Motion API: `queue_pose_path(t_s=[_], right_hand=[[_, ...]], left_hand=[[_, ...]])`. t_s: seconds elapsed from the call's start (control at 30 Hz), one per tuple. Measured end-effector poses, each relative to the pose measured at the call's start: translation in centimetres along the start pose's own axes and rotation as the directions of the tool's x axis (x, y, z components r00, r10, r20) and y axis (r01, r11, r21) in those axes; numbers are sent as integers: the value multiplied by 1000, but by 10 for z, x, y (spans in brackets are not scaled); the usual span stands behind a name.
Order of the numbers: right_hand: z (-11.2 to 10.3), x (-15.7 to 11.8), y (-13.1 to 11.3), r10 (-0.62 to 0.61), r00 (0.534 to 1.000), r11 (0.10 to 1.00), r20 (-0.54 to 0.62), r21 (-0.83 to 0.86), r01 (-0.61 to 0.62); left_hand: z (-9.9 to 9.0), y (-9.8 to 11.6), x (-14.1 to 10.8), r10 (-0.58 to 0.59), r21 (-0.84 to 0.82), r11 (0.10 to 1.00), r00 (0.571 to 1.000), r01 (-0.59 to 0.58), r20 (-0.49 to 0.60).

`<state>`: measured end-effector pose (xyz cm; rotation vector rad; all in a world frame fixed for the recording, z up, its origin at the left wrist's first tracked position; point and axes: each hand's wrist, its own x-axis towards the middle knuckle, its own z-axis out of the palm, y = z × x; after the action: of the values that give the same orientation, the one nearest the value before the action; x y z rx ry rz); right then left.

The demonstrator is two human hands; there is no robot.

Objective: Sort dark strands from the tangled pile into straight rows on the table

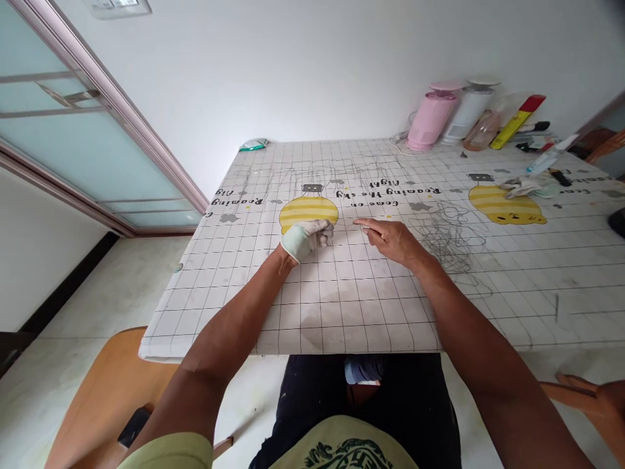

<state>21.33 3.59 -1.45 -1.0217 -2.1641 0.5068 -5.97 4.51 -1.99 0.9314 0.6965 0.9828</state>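
My left hand [308,240], in a white glove with a pale green cuff, is closed just above the tablecloth, over the lower edge of a printed yellow striped balloon. Whatever its curled fingers hold is too small or hidden to make out. To its right, across a small gap, is my bare right hand [388,240]. Its index finger points left, the thumb lies close under it and the other fingers are curled; any thin strand between them cannot be seen. A loose tangle of thin dark wire or thread [452,242] lies right of that hand. Longer thin strands [312,168] stretch across the table's back part.
The checked tablecloth [234,312] covers the table against a wall. Back right stand a pink cylinder [432,120], a white cylinder [469,114], a bottle [482,130] and a yellow-red box [517,122]. A crumpled glove [530,187] lies right. A wooden chair [97,397] is left.
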Motion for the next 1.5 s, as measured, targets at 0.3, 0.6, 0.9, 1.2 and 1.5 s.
queue_pose_path(t_s=[0.3,0.6,0.9,1.2,1.5], right_hand=[[8,-1,-1,72,997,993,-19,93,-70],[-10,-2,-6,-90,996,995,5,33,90],[9,1,-20,-32,998,998,44,49,30],[25,3,-29,-15,997,997,74,-68,20],[31,1,-31,-130,991,926,-23,-360,113]], left_hand=[[3,3,-1,-18,-110,994,998,25,63],[-5,1,-2,-115,-45,992,986,121,118],[-6,-11,2,-73,-33,996,990,78,120],[1,-15,1,-127,20,992,980,125,156],[8,-8,-12,-141,-20,989,973,147,184]])
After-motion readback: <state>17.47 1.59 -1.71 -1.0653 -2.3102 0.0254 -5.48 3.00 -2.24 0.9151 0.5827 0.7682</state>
